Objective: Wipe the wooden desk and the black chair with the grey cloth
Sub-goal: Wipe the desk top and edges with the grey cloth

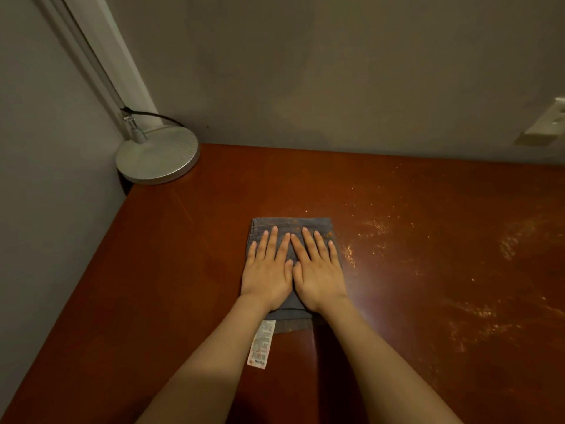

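Desk-wiping step in hand. Your left hand (266, 272) and right hand (318, 270) lie flat, fingers straight, pressing the grey cloth (292, 228) at frame centre on the worktop (428, 301). Gritty streaks show right of frame; next stroke likely goes there. Chair not in view.

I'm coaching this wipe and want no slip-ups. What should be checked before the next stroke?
1. Cloth lies flat on the desk: ok.
2. Left hand presses flat on the cloth: ok.
3. Right hand presses flat beside it: ok.
4. Desk wiped clean: not ok, specks show to the right of the cloth.
5. Lamp base apart from the cloth: ok, it stands at the back left corner.
6. Chair wiped: cannot tell, it is out of view.
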The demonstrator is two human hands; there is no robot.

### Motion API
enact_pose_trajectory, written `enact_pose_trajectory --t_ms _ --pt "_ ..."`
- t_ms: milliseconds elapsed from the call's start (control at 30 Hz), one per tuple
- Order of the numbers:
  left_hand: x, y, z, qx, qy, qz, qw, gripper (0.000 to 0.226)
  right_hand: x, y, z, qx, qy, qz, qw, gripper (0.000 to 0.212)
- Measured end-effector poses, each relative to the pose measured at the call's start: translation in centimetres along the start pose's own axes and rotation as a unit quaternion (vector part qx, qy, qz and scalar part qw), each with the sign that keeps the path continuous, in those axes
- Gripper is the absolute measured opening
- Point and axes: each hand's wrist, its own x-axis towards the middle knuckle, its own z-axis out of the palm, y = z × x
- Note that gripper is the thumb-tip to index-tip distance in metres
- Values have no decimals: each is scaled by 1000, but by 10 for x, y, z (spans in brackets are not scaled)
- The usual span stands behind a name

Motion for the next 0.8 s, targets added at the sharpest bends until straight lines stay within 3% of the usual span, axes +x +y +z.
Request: enact_pose_trajectory --t_ms 800 --pt "123 -26 -28 -11 17 -21 1000 54 130 18 -21 -12 8 -30 999 78"
